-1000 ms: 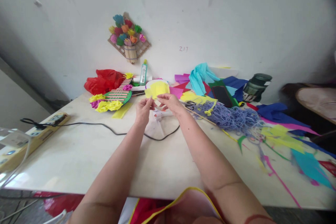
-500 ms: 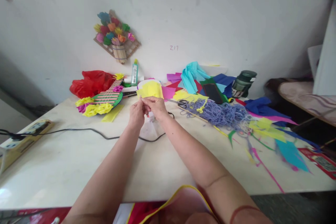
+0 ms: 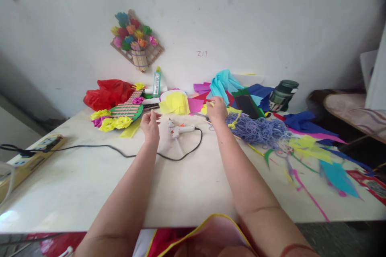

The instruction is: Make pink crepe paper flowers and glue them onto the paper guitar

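Observation:
My left hand [image 3: 150, 125] is just above the table, left of a white hot glue gun [image 3: 182, 129]. Its fingers are loosely bent and a little apart, with nothing visible in them. The glue gun lies on its side, its black cord curving round below it. My right hand [image 3: 217, 110] is over the scissors' spot, beside the yellow paper [image 3: 237, 110] and the tangle of purple-blue yarn [image 3: 259, 130]. Its thumb and fingers are bent together; what they hold, if anything, is too small to name. The scissors' handles are hidden behind this hand.
A green paper-and-stick craft [image 3: 128, 109] with yellow paper flowers lies at the left. Folded yellow paper [image 3: 175, 103] sits behind the glue gun. A power strip [image 3: 33, 160] is at the left edge, a dark jar [image 3: 282, 95] at the back right. Coloured paper scraps cover the right side.
My hands were together in front of the yellow paper and have parted. The right one moved right to the yarn's edge, the left slightly left. The glue gun is now uncovered.

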Motion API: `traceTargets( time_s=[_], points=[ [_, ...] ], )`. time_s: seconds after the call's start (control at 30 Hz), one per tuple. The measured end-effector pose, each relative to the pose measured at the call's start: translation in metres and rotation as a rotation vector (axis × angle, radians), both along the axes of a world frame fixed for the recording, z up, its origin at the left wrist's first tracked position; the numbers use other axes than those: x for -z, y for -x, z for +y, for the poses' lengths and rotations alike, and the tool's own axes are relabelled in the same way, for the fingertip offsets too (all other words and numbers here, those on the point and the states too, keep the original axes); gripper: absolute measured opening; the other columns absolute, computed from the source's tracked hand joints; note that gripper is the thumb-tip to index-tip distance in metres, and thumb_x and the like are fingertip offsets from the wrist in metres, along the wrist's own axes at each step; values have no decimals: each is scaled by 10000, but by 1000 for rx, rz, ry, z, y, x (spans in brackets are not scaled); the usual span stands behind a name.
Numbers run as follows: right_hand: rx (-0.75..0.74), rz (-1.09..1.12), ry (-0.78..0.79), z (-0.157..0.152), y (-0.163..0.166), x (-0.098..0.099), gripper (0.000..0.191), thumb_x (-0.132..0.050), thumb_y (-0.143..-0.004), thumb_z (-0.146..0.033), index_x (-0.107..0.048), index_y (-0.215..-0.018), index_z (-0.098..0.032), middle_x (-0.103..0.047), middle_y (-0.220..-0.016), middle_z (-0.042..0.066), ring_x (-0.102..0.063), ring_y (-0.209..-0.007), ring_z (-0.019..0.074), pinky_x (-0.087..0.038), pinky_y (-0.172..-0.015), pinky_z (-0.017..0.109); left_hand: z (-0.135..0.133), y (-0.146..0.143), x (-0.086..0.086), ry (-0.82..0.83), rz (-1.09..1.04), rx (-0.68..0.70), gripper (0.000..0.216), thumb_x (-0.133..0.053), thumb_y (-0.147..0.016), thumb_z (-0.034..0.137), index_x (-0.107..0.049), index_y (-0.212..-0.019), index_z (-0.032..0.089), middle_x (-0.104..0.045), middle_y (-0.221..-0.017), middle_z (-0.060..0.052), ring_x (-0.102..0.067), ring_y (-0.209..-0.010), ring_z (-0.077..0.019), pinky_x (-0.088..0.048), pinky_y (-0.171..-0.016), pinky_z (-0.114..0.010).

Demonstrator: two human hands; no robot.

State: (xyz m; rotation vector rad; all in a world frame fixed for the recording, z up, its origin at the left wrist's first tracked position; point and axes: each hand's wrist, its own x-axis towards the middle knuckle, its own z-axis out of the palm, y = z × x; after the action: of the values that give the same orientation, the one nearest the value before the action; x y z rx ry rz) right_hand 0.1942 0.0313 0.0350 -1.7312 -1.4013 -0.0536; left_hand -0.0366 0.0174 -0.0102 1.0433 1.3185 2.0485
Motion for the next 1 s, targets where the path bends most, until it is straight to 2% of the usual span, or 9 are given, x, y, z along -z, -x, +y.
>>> traceTargets(
  time_s=[0.1, 0.23, 0.33, 0.43, 0.53, 0.7, 0.83, 1.0],
  points=[
    [-107, -118, 134, -4, 6, 6, 363, -493, -812, -297, -587, -1144, -185, -593, -1192, 108, -552, -1063, 250, -416, -860, 366, 7, 5, 11, 28, 123, -85, 279, -527, -757, 447, -515, -778, 170, -622, -774, -43, -577, -700, -137, -451, -539, -223],
    [-396, -269, 331, -10, 17, 14, 357, -499, -813, -416, -647, -1067, -212, -658, -1108, 74, -583, -1033, 231, -408, -895, 345, 11, 8, 21, 112, 342, -166, 214, -491, -793, 394, -535, -839, 190, -651, -838, -47, -592, -792, -161, -461, -623, -259],
    [-576, -362, 380, -15, 23, 21, 447, -575, -754, -478, -636, -1105, -210, -630, -1173, 69, -568, -1065, 225, -405, -908, 314, 8, 7, 21, 178, 460, -184, 207, -475, -804, 366, -550, -898, 197, -678, -864, -41, -599, -802, -169, -443, -673, -281],
    [-664, -443, 396, -19, 30, 30, 495, -599, -735, -496, -633, -1122, -189, -620, -1180, 90, -545, -1095, 246, -399, -917, 323, 2, 5, 19, 281, 509, -170, 258, -466, -812, 354, -540, -1008, 203, -692, -765, -13, -611, -734, -171, -415, -678, -286],
    [-696, -478, 388, -20, 37, 42, 449, -623, -746, -430, -626, -1137, -208, -639, -1134, 82, -543, -1086, 237, -395, -917, 319, -3, 6, 15, 375, 571, -178, 292, -446, -823, 348, -529, -1063, 204, -681, -673, -2, -623, -708, -178, -393, -658, -282],
    [-620, -496, 305, -20, 48, 61, 318, -600, -797, -302, -638, -1095, -197, -638, -1082, 89, -534, -1049, 207, -398, -898, 301, -8, 7, 12, 429, 640, -177, 266, -445, -826, 305, -546, -1056, 217, -680, -652, -14, -626, -796, -200, -383, -672, -286],
    [-620, -519, 234, -20, 55, 68, 268, -563, -826, -307, -628, -1056, -185, -630, -1043, 87, -525, -1007, 203, -410, -867, 309, -9, 8, 8, 471, 689, -218, 240, -453, -821, 269, -570, -1025, 220, -703, -779, -36, -615, -859, -220, -393, -719, -314],
    [-608, -539, 192, -17, 67, 75, 281, -523, -848, -303, -592, -1089, -176, -618, -1033, 95, -513, -981, 221, -414, -831, 327, -10, 19, 3, 509, 713, -378, 224, -462, -812, 265, -616, -967, 215, -671, -958, -85, -582, -943, -248, -404, -784, -353]
  ],
)
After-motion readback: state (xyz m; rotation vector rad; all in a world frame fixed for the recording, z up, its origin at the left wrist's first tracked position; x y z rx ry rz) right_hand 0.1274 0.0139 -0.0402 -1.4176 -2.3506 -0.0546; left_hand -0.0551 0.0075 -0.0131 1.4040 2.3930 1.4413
